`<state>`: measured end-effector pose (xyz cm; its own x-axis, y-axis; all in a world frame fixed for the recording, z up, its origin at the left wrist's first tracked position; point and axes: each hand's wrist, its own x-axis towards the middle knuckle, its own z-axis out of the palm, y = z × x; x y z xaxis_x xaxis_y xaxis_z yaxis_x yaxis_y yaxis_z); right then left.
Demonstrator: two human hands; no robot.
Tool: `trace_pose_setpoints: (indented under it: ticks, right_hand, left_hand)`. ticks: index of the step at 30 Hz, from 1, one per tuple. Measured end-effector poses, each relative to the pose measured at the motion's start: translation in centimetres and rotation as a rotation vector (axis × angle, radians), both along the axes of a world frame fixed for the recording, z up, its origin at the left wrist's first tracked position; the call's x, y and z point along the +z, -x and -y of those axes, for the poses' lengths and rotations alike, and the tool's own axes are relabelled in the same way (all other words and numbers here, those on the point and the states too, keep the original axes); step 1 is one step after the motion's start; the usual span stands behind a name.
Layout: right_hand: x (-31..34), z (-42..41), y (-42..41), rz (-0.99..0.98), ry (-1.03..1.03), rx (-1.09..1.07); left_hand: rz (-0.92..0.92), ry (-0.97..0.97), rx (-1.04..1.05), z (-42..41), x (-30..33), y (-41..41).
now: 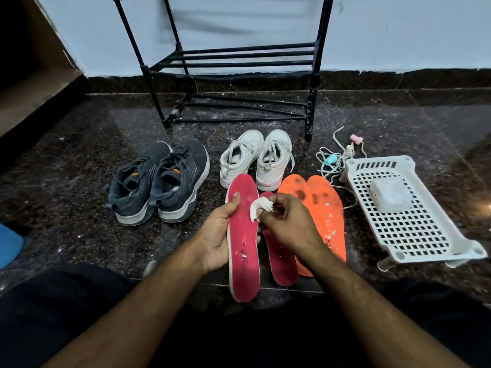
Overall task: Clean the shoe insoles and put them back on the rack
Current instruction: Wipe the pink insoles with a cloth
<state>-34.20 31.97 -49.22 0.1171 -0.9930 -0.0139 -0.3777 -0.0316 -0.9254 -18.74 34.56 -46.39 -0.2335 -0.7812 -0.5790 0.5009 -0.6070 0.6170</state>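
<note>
Left hand point(221, 232) grip clamps the pink insole point(243, 235) face-up to expose grime; right hand point(288, 221) grip pinches a white wipe point(259, 209) just above it for scrubbing.

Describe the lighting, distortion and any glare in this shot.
Head view: dim, cool lighting; wide-angle distortion bows the black metal shoe rack and wall line; faint sheen on the dark speckled stone floor; the red foam insole in the left hand is sharp.

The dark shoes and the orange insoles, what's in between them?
The head view shows two pink insoles there; the left hand holds one.
</note>
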Motion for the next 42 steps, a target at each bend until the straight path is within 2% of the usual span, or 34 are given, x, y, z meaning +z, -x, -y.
trace_pose_setpoints:
  ticks: [4, 7, 12, 15, 20, 23, 25, 30, 31, 35, 37, 40, 42]
  right_hand:
    - [3.0, 0.6, 0.9, 0.080, 0.169, -0.034]
    - [4.1, 0.6, 1.0, 0.096, 0.299, 0.023]
    - [3.8, 1.4, 1.4, -0.251, 0.559, 0.137]
    - [3.2, 2.9, 2.1, -0.308, 0.545, 0.084]
    - [2.4, 4.9, 2.4, -0.392, 0.489, 0.006]
    - [2.3, 4.0, 1.2, -0.384, 0.407, 0.216]
    - [2.5, 3.3, 1.0, -0.414, 0.371, 0.309]
    - [3.5, 5.4, 3.8, -0.640, 0.470, -0.005]
    - [3.5, 5.4, 3.8, -0.637, 0.458, 0.015]
    - [3.1, 1.9, 1.6, -0.600, 0.349, 0.353]
    - [3.1, 2.3, 1.9, -0.670, 0.393, 0.266]
    - [3.6, 4.7, 4.3, -0.718, 0.416, -0.019]
    - [3.3, 4.8, 4.5, -0.696, 0.412, -0.005]
  left_hand:
    - [-0.023, 0.019, 0.000, 1.3, 2.0, -1.4]
    - [-0.067, 0.041, 0.002, 1.6, 1.8, -1.1]
    - [0.011, 0.161, -0.099, 2.9, 1.1, 1.4]
    - [-0.010, 0.185, -0.177, 3.6, 0.5, 2.3]
    - [0.063, 0.200, -0.225, 4.3, -0.7, 2.1]
    - [0.013, 0.117, -0.193, 4.2, -0.4, 2.2]
    - [0.054, 0.119, -0.201, 4.0, -0.4, 2.2]
    - [0.175, 0.238, -0.230, 3.5, -0.5, 2.6]
    - [0.173, 0.234, -0.233, 3.3, -0.4, 2.6]
    - [0.183, 0.163, -0.183, 3.1, -0.1, 2.6]
    - [0.198, 0.167, -0.196, 3.0, 0.0, 2.6]
    - [0.231, 0.208, -0.241, 2.7, 0.2, 2.6]
    - [0.228, 0.209, -0.235, 2.5, 0.2, 2.7]
